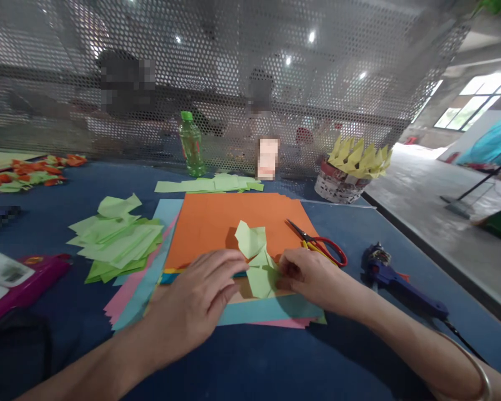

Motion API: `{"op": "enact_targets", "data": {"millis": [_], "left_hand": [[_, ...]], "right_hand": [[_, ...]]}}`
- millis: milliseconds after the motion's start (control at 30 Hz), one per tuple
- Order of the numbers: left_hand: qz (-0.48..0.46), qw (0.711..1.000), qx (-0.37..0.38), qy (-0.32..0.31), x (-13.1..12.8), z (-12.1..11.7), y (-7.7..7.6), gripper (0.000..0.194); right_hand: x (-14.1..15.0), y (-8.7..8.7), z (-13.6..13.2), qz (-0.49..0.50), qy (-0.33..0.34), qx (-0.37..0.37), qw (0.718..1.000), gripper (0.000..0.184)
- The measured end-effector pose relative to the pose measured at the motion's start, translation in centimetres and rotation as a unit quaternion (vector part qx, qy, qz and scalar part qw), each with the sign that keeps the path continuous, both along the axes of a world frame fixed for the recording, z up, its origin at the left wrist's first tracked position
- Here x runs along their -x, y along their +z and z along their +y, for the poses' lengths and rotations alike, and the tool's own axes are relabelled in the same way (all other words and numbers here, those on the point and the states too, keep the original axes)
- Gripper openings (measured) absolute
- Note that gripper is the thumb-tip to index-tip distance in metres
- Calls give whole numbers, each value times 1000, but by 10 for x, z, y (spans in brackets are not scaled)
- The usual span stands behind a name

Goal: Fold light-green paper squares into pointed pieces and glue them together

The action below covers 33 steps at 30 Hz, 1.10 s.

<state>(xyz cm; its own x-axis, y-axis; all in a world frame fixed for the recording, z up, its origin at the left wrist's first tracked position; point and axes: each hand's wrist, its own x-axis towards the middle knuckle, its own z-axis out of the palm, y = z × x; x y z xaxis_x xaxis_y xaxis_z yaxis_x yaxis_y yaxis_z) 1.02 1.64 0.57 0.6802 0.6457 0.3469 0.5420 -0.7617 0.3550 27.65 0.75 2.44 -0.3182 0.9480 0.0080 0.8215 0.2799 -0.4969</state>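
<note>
A small folded piece of light green paper (262, 277) stands over the stacked coloured sheets, with another creased green piece (251, 238) just behind it. My right hand (307, 274) is curled at the paper's right edge, thumb and fingers pinching it. On the other side my left hand (206, 287) reaches in with fingers stretched out, their tips close to the paper's left edge. Beneath lies an orange sheet (217, 217) on top of blue, pink and other sheets. Red-and-yellow-handled scissors (317, 242) rest on its right side, beside my right hand.
Left of the stack is a pile of green paper pieces (119, 239). More green strips (209, 184) lie behind, near a green bottle (191, 146). A blue glue gun (404, 287) and a basket with yellow paper points (346, 175) are at right. A perforated metal screen (225, 61) borders the back.
</note>
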Motion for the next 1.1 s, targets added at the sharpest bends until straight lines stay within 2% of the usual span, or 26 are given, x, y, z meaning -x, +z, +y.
{"op": "enact_targets", "data": {"millis": [133,233,367,433,533,600,667,867,967,1100], "left_hand": [[12,1000,11,-24,1,15,-3,38],[16,998,-19,-50,-5,22,-5,41],[8,997,-55,-59,-12,24,-5,28],[-5,996,-58,-60,-15,20,-4,23],[-24,996,-57,-60,-18,8,-2,21],[-28,996,-54,-63,-20,1,-2,19],[-21,997,-43,-62,-19,-4,-2,19],[-22,997,-1,-67,-14,-9,-2,18],[-43,996,31,-74,-11,-10,-3,17],[-61,994,38,-79,-10,-10,-4,19]], "right_hand": [[0,0,2,6,14,-4,1000,16],[-1,-2,4,12,25,-14,1000,21],[-1,-2,2,20,26,-25,999,18],[2,0,-2,38,30,-57,997,14],[10,5,-11,57,87,-112,988,10],[15,6,-17,40,142,-100,984,18],[19,4,-22,10,166,-90,982,31],[21,-1,-22,-19,175,-86,981,10],[20,0,-22,-7,167,-64,984,7],[21,1,-24,27,119,-28,992,10]]}}
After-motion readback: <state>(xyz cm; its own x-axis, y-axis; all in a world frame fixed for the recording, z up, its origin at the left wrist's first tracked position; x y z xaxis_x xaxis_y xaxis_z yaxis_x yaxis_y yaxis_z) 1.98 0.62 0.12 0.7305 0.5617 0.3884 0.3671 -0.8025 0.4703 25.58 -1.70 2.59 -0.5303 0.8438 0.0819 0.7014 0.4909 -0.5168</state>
